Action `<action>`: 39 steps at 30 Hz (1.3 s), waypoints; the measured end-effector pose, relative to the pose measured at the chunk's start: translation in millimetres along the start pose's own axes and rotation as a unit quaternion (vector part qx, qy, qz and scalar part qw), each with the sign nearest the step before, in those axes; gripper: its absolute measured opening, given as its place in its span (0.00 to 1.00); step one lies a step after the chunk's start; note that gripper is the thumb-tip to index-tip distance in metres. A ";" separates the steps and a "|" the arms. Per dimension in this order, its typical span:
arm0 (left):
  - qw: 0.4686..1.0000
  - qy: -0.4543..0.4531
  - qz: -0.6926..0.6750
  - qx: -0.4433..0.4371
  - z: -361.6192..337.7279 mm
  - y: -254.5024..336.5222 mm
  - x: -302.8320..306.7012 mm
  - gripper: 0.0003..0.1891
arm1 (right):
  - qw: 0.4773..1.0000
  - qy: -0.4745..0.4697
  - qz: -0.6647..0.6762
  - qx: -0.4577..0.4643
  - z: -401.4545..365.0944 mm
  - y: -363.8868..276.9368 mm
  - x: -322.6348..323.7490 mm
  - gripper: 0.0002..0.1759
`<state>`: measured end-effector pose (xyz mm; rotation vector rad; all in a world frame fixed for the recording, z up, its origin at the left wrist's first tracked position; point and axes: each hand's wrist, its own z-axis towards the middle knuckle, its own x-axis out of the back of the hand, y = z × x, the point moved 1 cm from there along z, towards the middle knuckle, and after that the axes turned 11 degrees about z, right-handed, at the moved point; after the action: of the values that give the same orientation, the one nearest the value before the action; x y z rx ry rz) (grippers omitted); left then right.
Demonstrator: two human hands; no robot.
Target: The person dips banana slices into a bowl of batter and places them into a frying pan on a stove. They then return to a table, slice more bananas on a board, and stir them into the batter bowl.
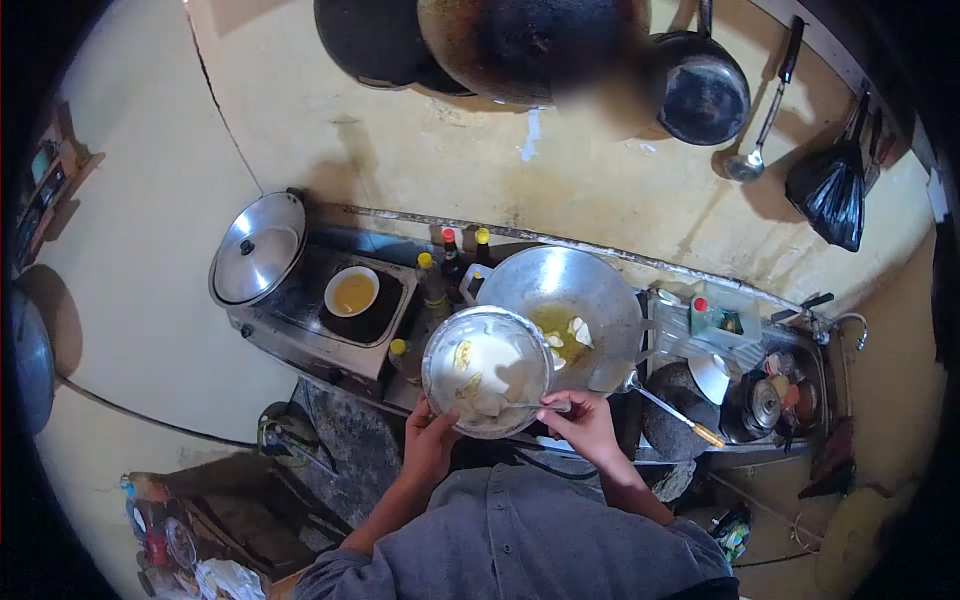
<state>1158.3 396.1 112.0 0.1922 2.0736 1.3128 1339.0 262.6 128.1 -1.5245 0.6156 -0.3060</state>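
Note:
My left hand (428, 442) grips the near left rim of a round metal bowl (434, 345), which holds a pale white batter (507, 352) with yellowish pieces in it. In my right hand (587, 428) is the handle of a metal spoon (562, 406), pinched between the fingers; its head dips into the batter at the near side. Just behind the bowl sits a large metal wok (530, 272), partly hidden by it. Yellow oil and several white blobs of batter (579, 331) lie in the wok.
A spatula with a wooden handle (706, 434) leans out from the wok's right side. Left are bottles (431, 282), a white bowl of yellow liquid (372, 307) on the stove and a lidded pot (262, 250). Right is a sink (822, 375) with dishes. Pans (703, 95) hang above.

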 end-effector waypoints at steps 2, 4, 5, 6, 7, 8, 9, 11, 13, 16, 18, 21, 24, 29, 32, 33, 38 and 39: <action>1.000 0.004 0.002 -0.012 -1.8 1.0 -0.7 0.17 | 0.998 0.014 0.045 -0.034 -0.9 0.6 -6.7 0.08; 1.000 0.005 -0.001 -0.012 -1.5 -2.2 3.4 0.18 | 0.996 0.036 0.079 -0.030 -0.5 -0.9 -10.4 0.08; 1.000 0.003 -0.003 -0.012 -1.2 -2.9 4.9 0.18 | 0.996 0.035 0.079 -0.030 -0.3 -0.5 -11.9 0.08; 1.000 0.003 -0.003 -0.012 -1.6 -2.6 5.3 0.18 | 0.996 0.042 0.072 -0.031 0.1 0.0 -13.0 0.09; 1.000 0.006 0.000 -0.014 -1.6 -1.9 5.4 0.18 | 0.996 0.049 0.065 -0.032 0.6 0.4 -14.1 0.09; 1.000 0.009 0.002 -0.016 -1.5 -1.0 5.5 0.18 | 0.996 0.048 0.065 -0.032 -0.2 0.0 -15.7 0.09; 1.000 0.009 0.002 -0.017 -1.5 0.4 4.6 0.18 | 0.998 0.037 0.046 -0.010 -2.0 -1.4 -17.5 0.09; 1.000 0.019 -0.001 -0.022 -2.0 2.8 2.2 0.17 | 0.999 0.026 0.026 0.011 -4.3 -1.7 -19.1 0.10; 1.000 0.016 0.000 -0.022 0.7 1.2 4.9 0.16 | 0.998 0.003 -0.028 0.048 -5.8 -1.9 -20.1 0.09; 1.000 0.015 -0.003 -0.019 1.9 1.8 4.5 0.15 | 0.999 -0.007 0.004 0.052 -10.6 -6.5 -22.8 0.09; 1.000 0.018 -0.006 -0.017 2.4 3.2 3.9 0.14 | 0.998 -0.012 -0.005 0.061 -13.2 -10.5 -23.1 0.09; 1.000 0.018 0.005 -0.019 2.0 4.6 1.6 0.13 | 0.984 -0.032 -0.088 0.149 -9.4 -17.1 -19.2 0.09; 1.000 0.023 -0.013 -0.015 0.9 6.1 -0.7 0.13 | 0.969 -0.048 -0.125 0.206 -7.2 -14.5 -18.5 0.09; 1.000 0.013 -0.001 -0.007 1.5 3.9 3.7 0.14 | 0.991 -0.042 0.007 0.126 -7.7 -12.9 -26.1 0.10; 1.000 0.019 -0.023 -0.007 0.2 6.9 -0.7 0.16 | 0.991 -0.022 0.024 0.130 -5.1 -7.5 -26.2 0.11; 0.999 0.020 -0.024 -0.007 0.3 5.7 0.3 0.16 | 0.991 0.002 0.072 0.111 -3.5 -4.1 -25.6 0.12; 1.000 0.028 -0.003 0.004 2.9 -6.2 3.4 0.16 | 0.980 0.076 0.181 0.032 8.3 10.9 -19.6 0.16; 1.000 0.028 -0.003 0.004 3.2 -7.9 3.6 0.16 | 0.978 0.076 0.193 0.017 12.4 14.1 -15.2 0.16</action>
<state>1159.2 396.2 102.9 0.1547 2.1238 1.3214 1330.9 282.0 116.2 -1.3218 1.0042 -0.1344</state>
